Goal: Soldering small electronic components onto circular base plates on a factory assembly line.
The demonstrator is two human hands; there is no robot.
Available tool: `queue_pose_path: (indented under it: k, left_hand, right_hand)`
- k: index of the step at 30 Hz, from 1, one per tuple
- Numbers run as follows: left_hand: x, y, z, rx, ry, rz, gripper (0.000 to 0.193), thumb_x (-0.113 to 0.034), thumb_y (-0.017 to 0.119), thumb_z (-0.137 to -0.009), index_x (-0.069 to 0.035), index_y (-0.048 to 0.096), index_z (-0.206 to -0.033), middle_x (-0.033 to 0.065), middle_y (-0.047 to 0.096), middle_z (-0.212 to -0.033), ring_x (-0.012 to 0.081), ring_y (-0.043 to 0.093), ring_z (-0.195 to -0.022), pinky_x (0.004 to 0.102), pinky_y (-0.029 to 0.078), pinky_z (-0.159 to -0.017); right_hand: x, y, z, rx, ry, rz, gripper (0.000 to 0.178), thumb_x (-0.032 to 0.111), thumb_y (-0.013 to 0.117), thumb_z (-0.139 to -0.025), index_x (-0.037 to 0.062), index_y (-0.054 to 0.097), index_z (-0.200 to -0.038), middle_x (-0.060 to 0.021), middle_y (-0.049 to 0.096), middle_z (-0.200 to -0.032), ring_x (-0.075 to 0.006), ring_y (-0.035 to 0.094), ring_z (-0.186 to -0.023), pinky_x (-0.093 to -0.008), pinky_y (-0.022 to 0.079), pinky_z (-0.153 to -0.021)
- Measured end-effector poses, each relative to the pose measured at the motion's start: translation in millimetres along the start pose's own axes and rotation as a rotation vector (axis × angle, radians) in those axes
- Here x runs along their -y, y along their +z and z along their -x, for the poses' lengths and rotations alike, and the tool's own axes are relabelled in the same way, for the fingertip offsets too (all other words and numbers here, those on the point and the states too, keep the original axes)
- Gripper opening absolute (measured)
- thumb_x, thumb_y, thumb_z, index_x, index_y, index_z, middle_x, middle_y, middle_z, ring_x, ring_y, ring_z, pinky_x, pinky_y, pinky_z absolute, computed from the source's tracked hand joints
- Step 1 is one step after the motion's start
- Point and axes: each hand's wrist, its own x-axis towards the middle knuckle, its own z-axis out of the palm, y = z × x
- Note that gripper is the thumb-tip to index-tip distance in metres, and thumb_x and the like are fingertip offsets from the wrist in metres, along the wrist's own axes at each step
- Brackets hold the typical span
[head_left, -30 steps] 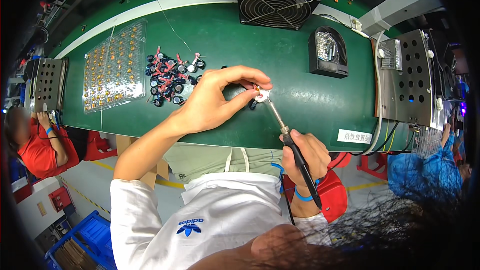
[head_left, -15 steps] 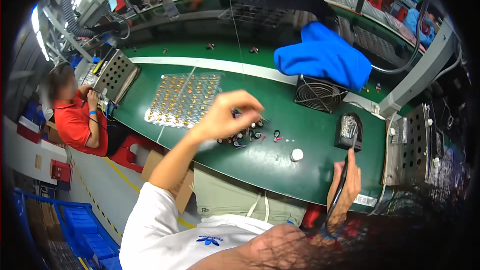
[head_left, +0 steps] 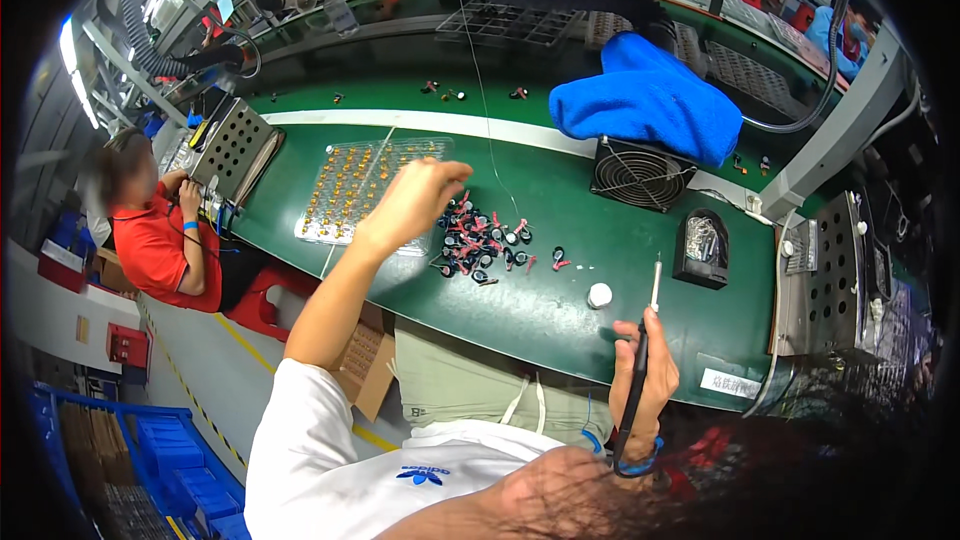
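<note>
In my right hand (head_left: 655, 375) is a soldering iron (head_left: 656, 285) with a pale shaft and a black handle and cord. It points up and away over the green bench. My left hand (head_left: 412, 202) is over the right part of a clear tray (head_left: 318, 232) holding rows of small gold-coloured parts. Its fingers are drawn together; what they hold, if anything, I cannot make out. Beside that hand lies a pile of small round dark parts with red and black leads (head_left: 480, 245). A thin wire (head_left: 487, 120) hangs down to the pile.
A round white-topped container (head_left: 599, 296) stands near the iron. Right of it is a black holder with metal wool (head_left: 703, 248). Behind stand a fan (head_left: 640, 180) and a blue cloth (head_left: 650, 105). A perforated metal box (head_left: 815, 285) is at right. A person in red (head_left: 165, 250) sits at left.
The soldering iron has come away from the black holder, moving left with my right hand. My left hand has moved left and away from me, off the pile to the tray.
</note>
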Motion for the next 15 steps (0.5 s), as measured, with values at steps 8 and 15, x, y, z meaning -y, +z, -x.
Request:
queue_pose_path:
  k: [8,15]
  left_hand:
    - [1,23,8,-0.015,-0.079,-0.100,0.028,0.000,0.072,-0.086,0.002,0.073,-0.114,0.0203,0.075,-0.096,0.0335,0.075,-0.089,0.0402,0.060,-0.081]
    - [-11,-1,13,-0.098,-0.181,0.650,0.021,0.004,0.071,-0.091,0.003,0.074,-0.111,0.0065,0.071,-0.099,0.0136,0.070,-0.092,0.0293,0.057,-0.086]
  right_hand:
    - [-3,7,4,0.011,-0.064,0.015,0.051,0.004,0.074,-0.093,-0.0069,0.055,-0.139,-0.0182,0.074,-0.094,-0.0278,0.069,-0.074,-0.0369,0.056,-0.068]
    - [-7,6,7,-0.028,-0.046,-0.017,0.050,0.003,0.074,-0.093,-0.0074,0.055,-0.138,-0.0186,0.074,-0.094,-0.0286,0.069,-0.073,-0.0374,0.056,-0.067]
